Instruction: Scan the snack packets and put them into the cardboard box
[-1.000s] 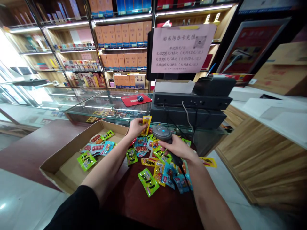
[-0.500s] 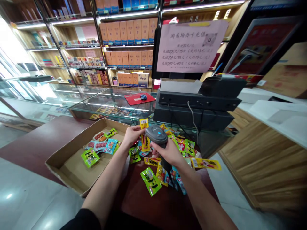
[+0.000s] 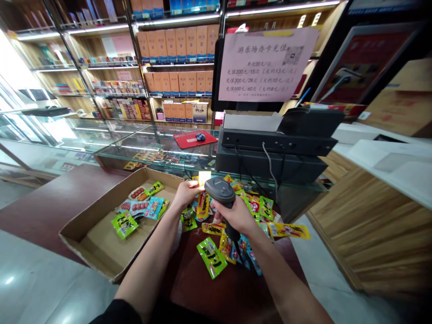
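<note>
My right hand (image 3: 236,216) is wrapped round the handle of a dark grey barcode scanner (image 3: 219,190), its head turned left. Between the fingers of my left hand (image 3: 186,194) is a long yellow snack packet (image 3: 203,204), upright in front of the scanner. The packet's top end glows brightly in the light. Under and around both hands lies a pile of small snack packets, among them a green packet (image 3: 212,257) near the front and a yellow packet (image 3: 289,230) at the right.
Left of the pile stands a shallow cardboard box (image 3: 97,243) holding several packets. Behind are a glass counter (image 3: 148,139), a red mouse pad (image 3: 184,141) with a mouse (image 3: 200,137), and a black till machine (image 3: 270,164) with cables. A monitor with a paper notice (image 3: 263,67) rises above.
Light now shines on the top of the yellow packet, and the blue light on the scanner has gone out. Both hands keep nearly the same place; the view has shifted slightly.
</note>
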Available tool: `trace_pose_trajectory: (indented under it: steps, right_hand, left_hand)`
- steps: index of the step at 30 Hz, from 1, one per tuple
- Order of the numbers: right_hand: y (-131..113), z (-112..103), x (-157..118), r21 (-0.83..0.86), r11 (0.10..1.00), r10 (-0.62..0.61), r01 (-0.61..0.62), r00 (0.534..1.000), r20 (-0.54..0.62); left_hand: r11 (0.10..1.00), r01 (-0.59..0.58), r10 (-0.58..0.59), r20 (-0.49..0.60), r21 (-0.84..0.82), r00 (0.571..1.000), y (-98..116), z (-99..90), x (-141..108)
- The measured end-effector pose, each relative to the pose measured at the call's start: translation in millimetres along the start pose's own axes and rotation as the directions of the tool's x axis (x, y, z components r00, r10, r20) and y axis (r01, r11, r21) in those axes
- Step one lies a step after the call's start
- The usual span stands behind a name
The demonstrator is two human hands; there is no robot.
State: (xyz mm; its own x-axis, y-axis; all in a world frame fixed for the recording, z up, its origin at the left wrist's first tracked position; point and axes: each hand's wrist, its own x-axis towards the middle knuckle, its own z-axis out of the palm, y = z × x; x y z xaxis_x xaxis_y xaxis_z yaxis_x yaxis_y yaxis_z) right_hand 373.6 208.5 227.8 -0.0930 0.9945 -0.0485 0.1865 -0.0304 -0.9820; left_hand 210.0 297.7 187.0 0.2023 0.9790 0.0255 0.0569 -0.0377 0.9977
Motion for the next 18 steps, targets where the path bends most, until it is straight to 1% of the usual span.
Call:
trace_pose_trajectory:
  steps: [5, 7, 9, 11, 14, 17, 18]
  right_hand:
    - [-1.7, -1.2, -0.7, 0.025, 1.000, 0.003, -0.004, 1.000, 0.006]
    - [-2.9, -1.6, -1.8, 0.039, 0.999, -0.002, 0.002, 1.000, 0.011]
    - [-3.9, -1.6, -2.9, 0.046, 0.999, -0.016, 0.015, 1.000, 0.013]
    - [-4.1, -1.2, -3.8, 0.050, 0.998, -0.033, 0.032, 0.999, 0.020]
    - [-2.6, 0.4, -4.0, 0.059, 0.997, -0.041, 0.039, 0.998, 0.037]
    - [-0.5, 2.7, -3.5, 0.032, 0.999, -0.044, 0.042, 0.998, 0.044]
    - [0.1, 3.6, -3.3, 0.013, 0.998, -0.070, 0.069, 0.996, 0.047]
  left_hand:
    - [0.996, 0.035, -0.038, -0.037, -0.077, 0.999, 3.0, 1.2, -0.1]
    - [0.993, 0.044, -0.049, -0.044, -0.107, 0.998, 9.8, -1.8, -2.7]
    - [0.993, 0.053, -0.061, -0.072, -0.105, 0.995, 20.7, -10.0, -7.1]
    - [0.996, 0.052, -0.061, -0.111, -0.074, 0.992, 34.4, -24.2, -12.9]
    - [1.000, 0.011, -0.015, -0.190, -0.021, 0.982, 55.2, -55.0, -22.9]
    - [0.998, -0.037, 0.051, -0.299, 0.050, 0.953, 70.8, -91.0, -34.0]
    - [0.996, -0.051, 0.074, -0.334, 0.078, 0.940, 74.6, -102.7, -38.4]
